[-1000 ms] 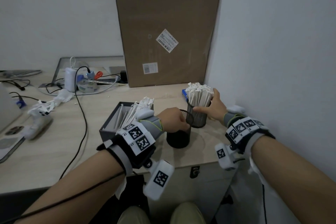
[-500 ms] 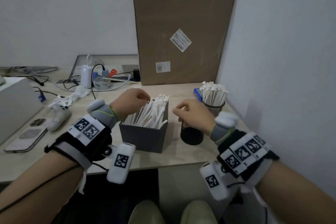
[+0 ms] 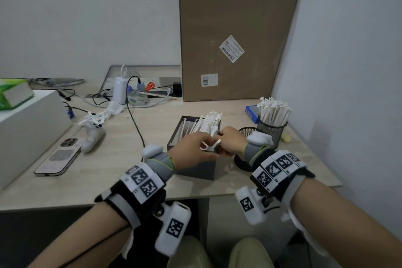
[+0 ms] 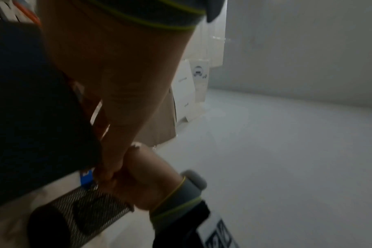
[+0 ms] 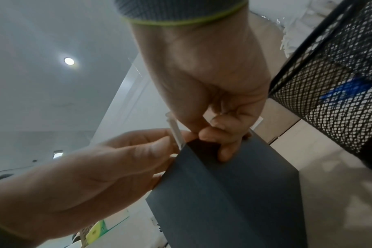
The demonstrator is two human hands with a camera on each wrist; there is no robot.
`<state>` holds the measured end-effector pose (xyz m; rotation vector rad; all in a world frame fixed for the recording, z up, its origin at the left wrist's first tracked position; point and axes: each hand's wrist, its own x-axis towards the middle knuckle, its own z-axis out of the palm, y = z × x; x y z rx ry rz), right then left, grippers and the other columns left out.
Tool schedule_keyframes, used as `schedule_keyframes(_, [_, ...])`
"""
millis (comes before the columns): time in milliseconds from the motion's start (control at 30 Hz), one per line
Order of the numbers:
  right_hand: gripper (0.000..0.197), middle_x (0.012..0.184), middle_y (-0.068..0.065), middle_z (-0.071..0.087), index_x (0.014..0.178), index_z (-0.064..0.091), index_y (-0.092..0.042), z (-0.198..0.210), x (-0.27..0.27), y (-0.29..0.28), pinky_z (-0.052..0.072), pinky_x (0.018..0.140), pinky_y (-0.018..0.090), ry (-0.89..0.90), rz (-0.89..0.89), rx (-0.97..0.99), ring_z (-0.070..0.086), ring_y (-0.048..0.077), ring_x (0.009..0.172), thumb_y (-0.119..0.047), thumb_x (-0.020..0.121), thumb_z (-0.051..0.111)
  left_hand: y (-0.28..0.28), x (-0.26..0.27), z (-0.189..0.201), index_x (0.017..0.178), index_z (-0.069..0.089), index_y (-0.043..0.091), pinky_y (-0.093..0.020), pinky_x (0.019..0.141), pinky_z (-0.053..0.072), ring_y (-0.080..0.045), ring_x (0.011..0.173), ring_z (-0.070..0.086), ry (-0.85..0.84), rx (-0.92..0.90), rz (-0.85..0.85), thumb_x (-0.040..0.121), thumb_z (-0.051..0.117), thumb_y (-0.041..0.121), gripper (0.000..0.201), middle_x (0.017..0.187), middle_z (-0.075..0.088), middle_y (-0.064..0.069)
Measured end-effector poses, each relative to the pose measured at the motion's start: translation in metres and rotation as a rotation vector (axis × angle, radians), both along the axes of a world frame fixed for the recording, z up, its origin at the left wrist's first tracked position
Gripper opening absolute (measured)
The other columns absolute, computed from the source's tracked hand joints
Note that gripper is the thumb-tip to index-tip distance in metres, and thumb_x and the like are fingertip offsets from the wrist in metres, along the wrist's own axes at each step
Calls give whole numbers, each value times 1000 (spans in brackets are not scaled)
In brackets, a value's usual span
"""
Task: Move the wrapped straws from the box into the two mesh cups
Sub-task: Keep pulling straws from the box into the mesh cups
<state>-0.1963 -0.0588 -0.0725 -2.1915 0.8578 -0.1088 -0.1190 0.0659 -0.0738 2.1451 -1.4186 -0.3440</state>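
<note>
Midway through the transfer, at the pick-up step: both hands meeting at the near right corner of the dark box [image 3: 195, 167] on the desk [image 3: 121, 172].

Left hand [image 3: 191, 151] curled, thumb and fingers pinching a few wrapped straws [image 3: 210, 146], white paper ends poking up between the two hands.

Right hand [image 3: 231, 142] curled too, fingertips [image 5: 223, 151] hooked over the box's corner; whether also gripping the straws, cannot tell.

More straws [image 3: 208, 124] leaning upright inside the box, just behind the knuckles.

To the right, near mesh cup [image 3: 247, 131] apparently empty, partly hidden behind the right wrist; far mesh cup [image 3: 272, 130] already packed with straws.

Next move, likely: lifting the pinched bundle clear of the rim, carrying it right, lowering it upright into the near cup without snagging the mesh.
</note>
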Motion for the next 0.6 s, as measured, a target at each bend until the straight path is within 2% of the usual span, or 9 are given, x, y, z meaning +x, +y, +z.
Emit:
schedule_keyframes(100, [31, 64, 13, 61, 64, 55, -12, 1, -5, 0, 36, 45, 22, -36, -6, 49, 50, 17, 47, -21, 92, 49, -8, -2, -7, 89, 67, 7, -24, 67, 43, -16, 79, 59, -16, -105, 46, 81, 71, 30, 25, 87, 66, -4])
schedule_keyframes(200, [27, 72, 14, 65, 72, 59, -10, 1, -6, 0, 36, 46, 20, -16, 4, 43, 52, 18, 50, -22, 92, 46, -10, 1, -6, 80, 67, 3, -23, 60, 38, -13, 67, 51, 15, -121, 22, 86, 66, 29, 27, 70, 60, -2])
schedule_keyframes(267, [28, 69, 14, 66, 73, 59, -8, -1, -4, 1, 37, 44, 21, -1, 24, -5, 54, 21, 52, -21, 92, 43, -9, 8, 0, 76, 68, 3, -21, 58, 35, -14, 64, 50, 6, -151, 75, 88, 62, 27, 27, 67, 60, -3])
schedule_keyframes(367, [36, 55, 8, 56, 55, 48, -9, -1, 0, 9, 35, 48, 26, 58, 39, -155, 50, 24, 52, -17, 90, 41, -8, 25, 8, 72, 69, 8, -24, 62, 38, -18, 67, 56, -33, -171, 286, 88, 61, 27, 26, 70, 64, -4])
schedule_keyframes(433, [37, 59, 10, 51, 52, 39, -10, -2, 3, 16, 32, 56, 29, 78, 26, -241, 49, 28, 63, -15, 89, 42, -10, 32, 10, 75, 68, 12, -26, 65, 38, -21, 72, 57, -74, -119, 390, 88, 61, 30, 23, 74, 64, -5])
schedule_keyframes(467, [36, 64, 11, 50, 53, 37, -10, -2, 3, 19, 32, 60, 30, 76, 20, -276, 48, 29, 69, -14, 89, 42, -11, 33, 9, 78, 68, 13, -26, 67, 39, -23, 78, 60, -89, -83, 405, 88, 61, 30, 21, 79, 66, -6])
schedule_keyframes(533, [31, 73, 14, 53, 59, 41, -9, -3, 2, 24, 31, 64, 31, 54, 10, -322, 51, 32, 77, -14, 90, 41, -15, 32, 3, 97, 68, 12, -27, 75, 43, -25, 95, 62, -102, -22, 399, 87, 62, 31, 23, 99, 69, -8])
schedule_keyframes(600, [25, 92, 23, 62, 82, 56, 0, -5, -1, 27, 31, 67, 32, 27, 1, -368, 57, 38, 92, -14, 93, 39, -18, 26, -6, 116, 59, 10, -31, 88, 44, -26, 108, 57, -116, 10, 379, 85, 65, 33, 39, 119, 61, -11])
